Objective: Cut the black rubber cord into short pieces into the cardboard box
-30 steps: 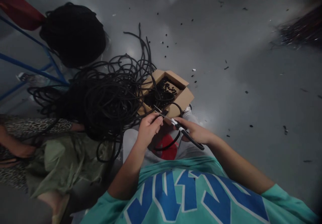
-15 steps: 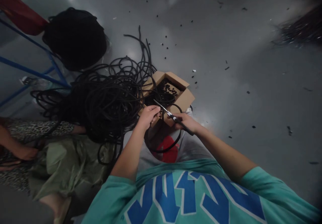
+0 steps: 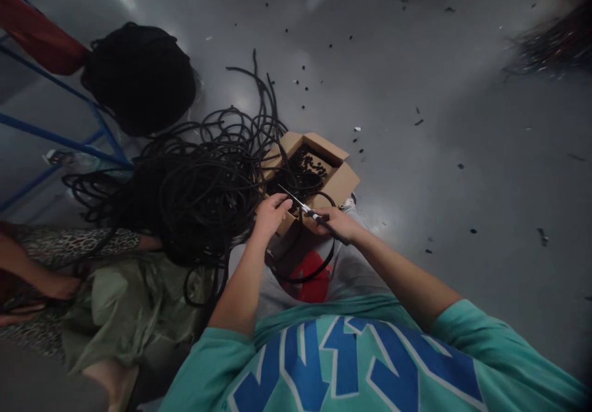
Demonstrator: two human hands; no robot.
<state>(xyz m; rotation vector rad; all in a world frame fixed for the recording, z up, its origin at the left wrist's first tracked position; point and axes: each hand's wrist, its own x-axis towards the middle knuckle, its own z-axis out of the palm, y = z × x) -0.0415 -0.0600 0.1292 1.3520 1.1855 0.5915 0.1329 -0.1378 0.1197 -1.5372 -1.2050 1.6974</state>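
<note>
Right hand grasps scissors above the near edge of a carton; left hand curls beside them (its hold cannot be told). Tangled cable crowds leftward; floor opens out right.

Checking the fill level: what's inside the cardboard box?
Many small black pieces show inside the box. Black cords lap over its left side; whatever lies beneath them is covered.

Cord heap left of box
</note>
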